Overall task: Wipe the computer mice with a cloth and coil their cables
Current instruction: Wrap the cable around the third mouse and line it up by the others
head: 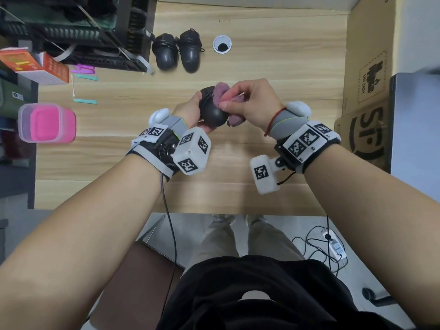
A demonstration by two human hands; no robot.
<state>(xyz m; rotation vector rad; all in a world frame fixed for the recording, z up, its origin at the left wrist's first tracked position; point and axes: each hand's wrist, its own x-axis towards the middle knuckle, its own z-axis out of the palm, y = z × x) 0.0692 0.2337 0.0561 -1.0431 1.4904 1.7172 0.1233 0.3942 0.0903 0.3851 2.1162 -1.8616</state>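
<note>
The fingers (190, 104) of my left hand (188, 110) are curled around a black computer mouse (212, 110), gripping it above the middle of the counter (262, 91). The fingers of my right hand (252, 103) are clamped on a purple cloth (228, 96), which I press against the mouse's upper right side; part of the cloth hangs below the hand.

By decreasing size, I see:
- the wooden counter, spanning the view;
- a cardboard box (366, 75), flattened against the counter's right edge, printed in black;
- a black wire rack (78, 29) at the far left corner;
- a pink lidded container (47, 122) at the left edge;
- an orange-and-white box (35, 65), just beyond the pink container;
- two further black mice (177, 51), lying side by side beyond my hands, near the rack, each with dark cable bundled at its far end;
- a round white cable port (222, 44), just right of those two mice;
- teal and pink strips (85, 101), scattered between the orange box and the pink container.

Both wrists carry bands with white marker cubes (191, 151). I cannot tell where the held mouse's cable lies.
</note>
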